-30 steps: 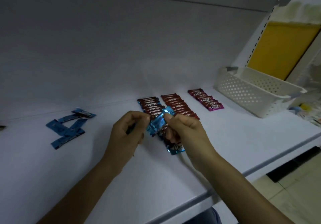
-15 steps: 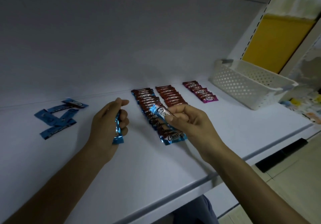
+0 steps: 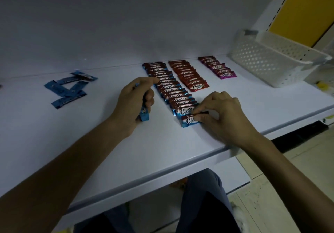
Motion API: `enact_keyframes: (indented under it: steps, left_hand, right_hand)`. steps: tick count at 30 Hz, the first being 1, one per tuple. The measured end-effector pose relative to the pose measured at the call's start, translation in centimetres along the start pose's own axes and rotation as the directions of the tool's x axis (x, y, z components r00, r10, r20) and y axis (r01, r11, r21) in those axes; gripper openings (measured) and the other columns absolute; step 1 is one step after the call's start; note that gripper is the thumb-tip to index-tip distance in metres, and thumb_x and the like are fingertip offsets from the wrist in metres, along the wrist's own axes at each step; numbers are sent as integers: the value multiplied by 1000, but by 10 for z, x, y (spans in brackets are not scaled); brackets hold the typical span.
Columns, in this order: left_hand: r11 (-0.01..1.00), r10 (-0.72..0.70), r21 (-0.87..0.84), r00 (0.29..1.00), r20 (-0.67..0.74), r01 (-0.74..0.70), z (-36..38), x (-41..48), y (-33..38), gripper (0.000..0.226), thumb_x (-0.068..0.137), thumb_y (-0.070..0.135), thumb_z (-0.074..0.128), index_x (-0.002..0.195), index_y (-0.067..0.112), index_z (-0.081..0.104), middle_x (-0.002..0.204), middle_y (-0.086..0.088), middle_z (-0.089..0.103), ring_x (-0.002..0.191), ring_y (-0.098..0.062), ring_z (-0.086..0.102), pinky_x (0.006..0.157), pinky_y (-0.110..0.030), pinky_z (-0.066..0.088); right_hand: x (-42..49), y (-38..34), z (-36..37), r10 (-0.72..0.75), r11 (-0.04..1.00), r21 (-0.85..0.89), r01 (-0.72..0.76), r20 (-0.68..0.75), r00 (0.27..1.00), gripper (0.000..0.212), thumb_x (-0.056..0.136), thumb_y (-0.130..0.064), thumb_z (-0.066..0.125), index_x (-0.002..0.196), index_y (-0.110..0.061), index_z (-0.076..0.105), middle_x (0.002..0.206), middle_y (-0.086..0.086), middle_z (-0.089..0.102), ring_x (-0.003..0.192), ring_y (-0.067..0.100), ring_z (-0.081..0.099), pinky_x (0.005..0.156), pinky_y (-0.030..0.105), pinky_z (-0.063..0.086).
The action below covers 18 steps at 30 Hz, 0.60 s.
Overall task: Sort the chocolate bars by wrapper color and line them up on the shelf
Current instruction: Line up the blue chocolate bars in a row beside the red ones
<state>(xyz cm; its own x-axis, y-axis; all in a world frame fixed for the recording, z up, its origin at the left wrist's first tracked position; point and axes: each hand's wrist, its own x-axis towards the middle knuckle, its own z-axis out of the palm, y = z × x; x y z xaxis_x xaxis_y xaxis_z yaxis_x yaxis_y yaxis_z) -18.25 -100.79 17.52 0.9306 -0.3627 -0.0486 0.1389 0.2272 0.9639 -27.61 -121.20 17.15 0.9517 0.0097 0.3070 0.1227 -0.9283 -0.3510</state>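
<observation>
this looks like a shop: a long white shelf (image 3: 180, 151) with a plain back wall, a slotted upright (image 3: 278, 12) at its right end, small chocolate bars (image 3: 188, 73) laid in neat rows by wrapper colour, a white perforated basket (image 3: 262, 61), and a yellow panel (image 3: 303, 6) behind it.

The one head view looks forward and down from just above the shelf's (image 3: 162, 151) front edge, close over it, facing its back wall (image 3: 126, 24), basket (image 3: 267, 59) far right.

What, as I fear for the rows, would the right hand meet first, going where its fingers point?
Likely the nearest blue-wrapped bar, which the right hand pinches; past it lies bare shelf.
</observation>
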Motion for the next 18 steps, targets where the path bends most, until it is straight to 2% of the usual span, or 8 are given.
enact_keyframes:
  steps: [2, 6, 9, 11, 15, 18]
  left_hand:
    - [998, -21, -55, 1000, 0, 21, -1, 2, 1, 22, 98, 7, 41, 99, 16, 61, 52, 8, 49, 47, -4, 44, 43, -15, 38]
    - [961, -80, -263, 997, 14, 81, -6, 5, 4, 30, 94, -3, 37, 100, 14, 61, 64, 3, 55, 56, -6, 51, 48, -15, 43]
    - [955, -81, -286, 997, 9, 80, -6, 3, 6, 28, 97, 0, 40, 109, 15, 61, 73, 1, 65, 60, -7, 60, 50, -16, 47]
    - [943, -72, -321, 996, 45, 82, -4, 1, 7, 26, 98, 4, 43, 116, 14, 59, 85, 0, 71, 67, -9, 67, 50, -17, 49]
    - [922, -100, -368, 991, 85, 124, -4, 2, 6, 31, 98, 7, 43, 126, 13, 56, 106, -1, 72, 84, -18, 72, 54, -22, 55]
    - [877, -133, -453, 987, 94, 161, -8, 3, 9, 34, 99, 9, 41, 130, 11, 55, 115, -4, 70, 89, -18, 71, 66, -30, 60]
  right_hand:
    - [3, -1, 2, -11, 999, -42, 9, -47, 999, 18, 80, -33, 72, 97, -29, 73, 104, -5, 65, 100, 17, 50, 76, 31, 26]
    - [8, -2, 7, -56, 992, -115, 47, -82, 995, 19, 78, -29, 76, 96, -25, 73, 101, -1, 66, 96, 20, 53, 74, 31, 25]
    - [9, -4, 10, -43, 992, -119, 28, -123, 991, 21, 80, -30, 75, 99, -25, 70, 105, -3, 66, 99, 19, 53, 77, 29, 26]
    - [10, -14, 10, -15, 999, -31, 9, -193, 981, 16, 83, -30, 71, 97, -24, 69, 103, -6, 67, 96, 11, 51, 77, 27, 26]
    - [19, -48, 16, -70, 980, 167, 112, -241, 968, 13, 87, -34, 62, 96, -26, 66, 87, -11, 67, 79, 6, 57, 74, 30, 42]
    - [32, -70, 25, -144, 969, 163, 184, -229, 963, 28, 83, -37, 66, 106, -22, 65, 89, -7, 66, 76, 3, 57, 71, 34, 51]
